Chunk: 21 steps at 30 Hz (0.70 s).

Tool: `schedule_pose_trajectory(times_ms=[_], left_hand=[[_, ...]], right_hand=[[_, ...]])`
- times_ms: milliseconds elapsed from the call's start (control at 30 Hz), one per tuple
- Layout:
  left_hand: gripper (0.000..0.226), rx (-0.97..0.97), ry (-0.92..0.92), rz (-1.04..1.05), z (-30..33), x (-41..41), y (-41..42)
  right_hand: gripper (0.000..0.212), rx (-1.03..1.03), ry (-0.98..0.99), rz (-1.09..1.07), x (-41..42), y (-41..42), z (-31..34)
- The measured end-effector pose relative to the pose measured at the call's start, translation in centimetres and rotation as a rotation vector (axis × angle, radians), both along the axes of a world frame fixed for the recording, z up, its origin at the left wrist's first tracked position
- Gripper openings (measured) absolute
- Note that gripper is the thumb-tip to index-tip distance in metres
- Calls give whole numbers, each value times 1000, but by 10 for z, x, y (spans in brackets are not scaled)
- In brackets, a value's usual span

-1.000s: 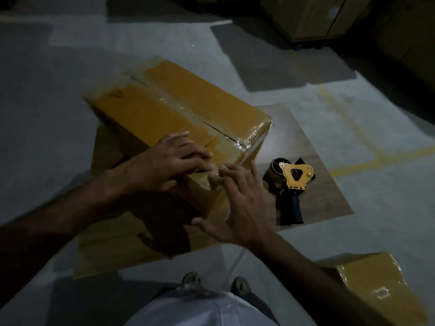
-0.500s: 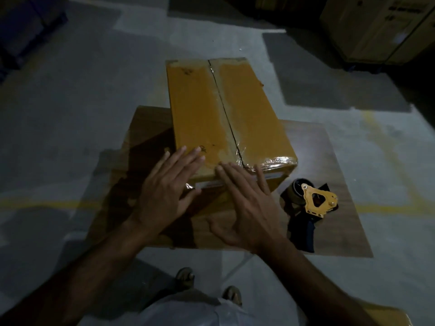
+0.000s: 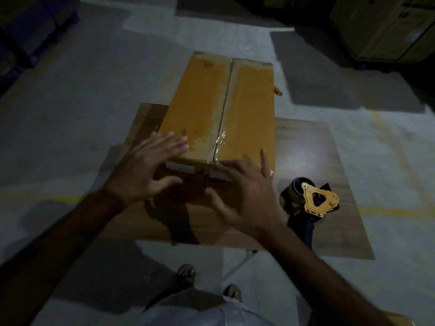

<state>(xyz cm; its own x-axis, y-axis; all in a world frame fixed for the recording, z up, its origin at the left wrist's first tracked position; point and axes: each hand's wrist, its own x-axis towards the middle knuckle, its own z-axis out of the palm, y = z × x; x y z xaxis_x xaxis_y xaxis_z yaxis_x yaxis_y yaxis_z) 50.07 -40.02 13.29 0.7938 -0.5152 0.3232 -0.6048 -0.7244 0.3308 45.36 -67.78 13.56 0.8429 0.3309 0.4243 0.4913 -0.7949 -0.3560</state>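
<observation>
Fingers splayed and straight, both hands are on the near end of the long yellow-brown cardboard carton (image 3: 223, 109), gripping nothing. The left hand (image 3: 143, 175) has its fingertips on the carton's top at the near-left corner, with the thumb down against the end face. The right hand (image 3: 247, 196), somewhat blurred, lies over the near-right edge, forefinger pointing up along the top; I cannot tell how firmly it presses.

The carton lies on the brown wooden tabletop (image 3: 317, 161), lengthwise away from the person, with its far end jutting past the table's back edge. Clear tape shines along its middle seam. A second ago the carton sat skewed, its far end swung off to the left; half a second ago it was already nearly straight, and now it is squared up. Both hands were closer together then, near the seam; they have since spread toward the corners.

Just right of the right hand lies the orange-and-blue tape dispenser (image 3: 310, 203), in the same spot on the table as before.
</observation>
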Motion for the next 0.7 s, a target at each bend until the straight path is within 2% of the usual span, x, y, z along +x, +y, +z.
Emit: schedule_pose_trajectory(times_ms=[100,167,267,500,600,700], left_hand=[[49,-164,92,-31,2,-1,-30],[37,-266,48,7,2,2,-46],[26,-290,-85,46,-6,7,-52],[35,-163,-258,57,-20,8,-52],[42,-68,-268,69,-18,5,-54],[53,-62,-180,72,-10,6,-56]], right_hand=[[27,120,25,-93,25,-10,10],[28,75,-11,-145,36,-9,10],[34,-6,-90,-182,40,-3,-1],[32,-65,-361,-185,36,-9,-29],[30,-75,-360,-185,30,-5,-27],[34,-88,-288,-130,18,-14,-24]])
